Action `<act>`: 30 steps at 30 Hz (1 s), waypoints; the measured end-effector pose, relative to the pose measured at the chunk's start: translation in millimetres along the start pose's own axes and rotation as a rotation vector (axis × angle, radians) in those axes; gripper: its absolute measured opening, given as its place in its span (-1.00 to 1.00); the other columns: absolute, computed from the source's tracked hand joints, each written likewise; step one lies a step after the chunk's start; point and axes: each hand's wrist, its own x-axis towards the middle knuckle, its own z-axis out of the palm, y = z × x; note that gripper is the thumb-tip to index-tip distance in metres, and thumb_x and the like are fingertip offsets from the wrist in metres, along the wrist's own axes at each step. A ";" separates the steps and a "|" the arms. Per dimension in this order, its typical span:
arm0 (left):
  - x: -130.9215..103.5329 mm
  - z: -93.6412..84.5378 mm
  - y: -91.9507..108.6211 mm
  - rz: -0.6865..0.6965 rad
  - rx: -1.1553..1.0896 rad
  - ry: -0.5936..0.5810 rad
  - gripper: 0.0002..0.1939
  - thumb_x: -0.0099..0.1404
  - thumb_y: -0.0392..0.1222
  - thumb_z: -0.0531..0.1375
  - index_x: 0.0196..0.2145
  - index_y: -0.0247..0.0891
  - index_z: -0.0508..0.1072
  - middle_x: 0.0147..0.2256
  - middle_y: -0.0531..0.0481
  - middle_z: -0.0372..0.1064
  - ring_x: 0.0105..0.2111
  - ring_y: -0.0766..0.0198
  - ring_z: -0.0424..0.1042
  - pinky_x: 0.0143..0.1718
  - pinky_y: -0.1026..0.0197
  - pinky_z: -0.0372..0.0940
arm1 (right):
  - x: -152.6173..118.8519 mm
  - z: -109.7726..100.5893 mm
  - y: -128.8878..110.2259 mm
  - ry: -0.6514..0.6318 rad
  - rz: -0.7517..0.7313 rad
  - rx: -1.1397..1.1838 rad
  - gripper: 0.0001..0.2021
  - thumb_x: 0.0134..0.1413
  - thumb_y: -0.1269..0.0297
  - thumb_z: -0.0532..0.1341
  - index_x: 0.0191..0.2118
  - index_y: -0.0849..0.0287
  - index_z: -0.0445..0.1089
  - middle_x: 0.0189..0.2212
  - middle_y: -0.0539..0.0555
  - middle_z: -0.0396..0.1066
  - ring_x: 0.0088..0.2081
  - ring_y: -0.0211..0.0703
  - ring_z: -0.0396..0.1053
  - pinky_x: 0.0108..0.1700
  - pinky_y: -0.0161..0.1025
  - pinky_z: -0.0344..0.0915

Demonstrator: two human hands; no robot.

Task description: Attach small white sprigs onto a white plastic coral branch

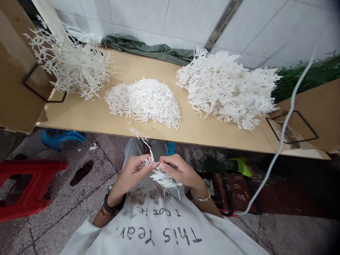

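Observation:
My left hand (138, 171) is closed on a thin white branched plastic piece (151, 150), whose stem rises above the fingers toward the table edge. Close beside it, my right hand (180, 171) pinches at the same spot, with a bunch of white sprigs (165, 179) hanging under its fingers. Both hands nearly touch, over my lap. On the cardboard-topped table (209, 136) lie a heap of small white pieces (148, 101) in the middle, a pile of bushy white sprigs (231, 88) at right, and a tangle of white branches (77, 67) at left.
Cardboard boxes (20, 78) flank the table. A pale cord (285, 131) runs down the right side. Green cloth (148, 49) lies along the tiled wall, and green foliage (313, 76) is at far right. A red stool (29, 184) stands on the floor at left.

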 end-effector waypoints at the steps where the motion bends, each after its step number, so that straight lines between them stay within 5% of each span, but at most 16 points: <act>1: -0.6 -0.4 -1.4 -0.009 -0.018 0.009 -0.66 0.32 -0.05 0.07 -0.51 -0.33 0.20 -0.56 0.10 0.06 -0.51 0.42 0.06 -0.48 0.37 0.00 | 3.4 0.8 0.9 -0.048 0.004 0.003 -0.61 0.25 0.10 0.01 -0.53 0.25 0.06 -0.62 -0.09 -0.09 -0.55 -0.42 -0.11 -0.52 -0.38 -0.14; 7: -4.7 -0.9 -7.5 -0.031 -0.173 0.089 -0.72 0.29 -0.05 0.11 -0.45 -0.32 0.26 -0.51 0.07 0.16 -0.47 0.39 0.13 -0.43 0.37 0.07 | 13.9 0.7 3.8 -0.183 -0.042 0.085 -0.65 0.24 0.15 0.04 -0.51 0.25 0.06 -0.61 -0.09 -0.08 -0.56 -0.43 -0.12 -0.52 -0.39 -0.15; 12: -8.5 -1.7 -19.3 -0.130 -0.476 -0.242 -0.58 0.27 0.09 0.10 -0.54 -0.31 0.18 -0.65 0.16 -0.06 -0.66 0.50 -0.10 -0.62 0.37 -0.13 | 13.5 -3.5 3.6 -0.050 0.028 0.447 -0.56 0.19 0.15 0.11 -0.63 0.27 0.06 -0.69 -0.09 -0.03 -0.63 -0.48 -0.11 -0.58 -0.39 -0.20; 14: -8.9 -1.2 -19.5 -0.142 -0.549 -0.292 -0.53 0.24 0.13 0.11 -0.58 -0.32 0.18 -0.66 0.15 -0.04 -0.67 0.51 -0.12 -0.64 0.37 -0.17 | 13.5 -4.9 1.9 -0.054 0.104 0.685 -0.54 0.13 0.15 0.17 -0.66 0.27 0.04 -0.73 -0.11 -0.05 -0.68 -0.50 -0.15 -0.62 -0.42 -0.23; 21: -13.6 -3.3 0.9 -0.053 -0.377 -0.087 -0.55 0.31 0.01 0.08 -0.62 -0.36 0.30 -0.65 0.04 0.16 -0.62 0.45 0.08 -0.55 0.35 0.00 | 19.8 -14.5 -14.0 -0.157 0.260 1.162 -0.49 0.09 0.19 0.21 -0.68 0.24 -0.09 -0.82 -0.21 -0.25 -0.77 -0.54 -0.28 -0.72 -0.54 -0.23; 27: -18.8 -6.9 -0.4 -0.033 -0.371 -0.023 -0.53 0.32 0.02 0.05 -0.62 -0.36 0.27 -0.67 0.06 0.14 -0.64 0.46 0.08 -0.58 0.37 -0.01 | 36.3 -19.4 -25.9 -0.233 0.259 1.099 -0.48 0.10 0.19 0.20 -0.69 0.24 -0.11 -0.83 -0.21 -0.24 -0.78 -0.55 -0.28 -0.73 -0.56 -0.24; 30: -23.6 -7.4 -1.7 -0.042 -0.386 0.042 -0.54 0.32 0.03 0.06 -0.60 -0.35 0.27 -0.66 0.07 0.14 -0.65 0.47 0.07 -0.60 0.37 -0.01 | 49.1 -16.9 -33.6 -0.284 0.133 0.859 -0.48 0.17 0.09 0.11 -0.67 0.19 -0.14 -0.82 -0.23 -0.28 -0.79 -0.53 -0.29 -0.75 -0.53 -0.22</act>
